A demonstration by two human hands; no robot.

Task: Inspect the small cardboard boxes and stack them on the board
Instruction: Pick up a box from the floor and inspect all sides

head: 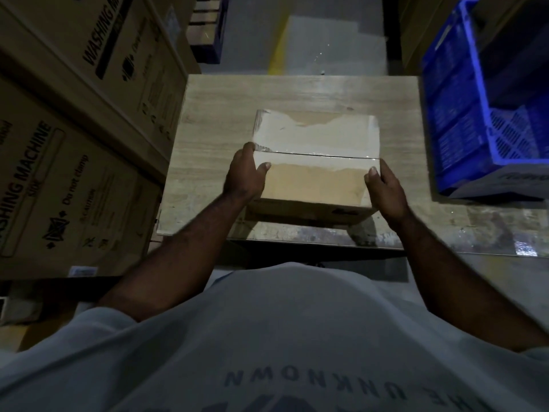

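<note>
ok so, nearest first: left hand [243,173] gripping 9 o'clock side of small brown taped cardboard box [315,162], thumb lying on top. Right hand [386,188] gripping 3 o'clock side. Box sitting over near half of pale wood-grain board [208,129]; touching or hovering, can't tell.

Tip imo: keeping grip even, eyeballing tape seam, squaring edges to board before letting go.

Blue plastic crate [475,114] sitting at 2 o'clock, big washing-machine cartons [74,129] at 10, so minding elbows.

Box [315,162] over board [214,120], cartons [74,114] left, crate [463,114] right.
</note>
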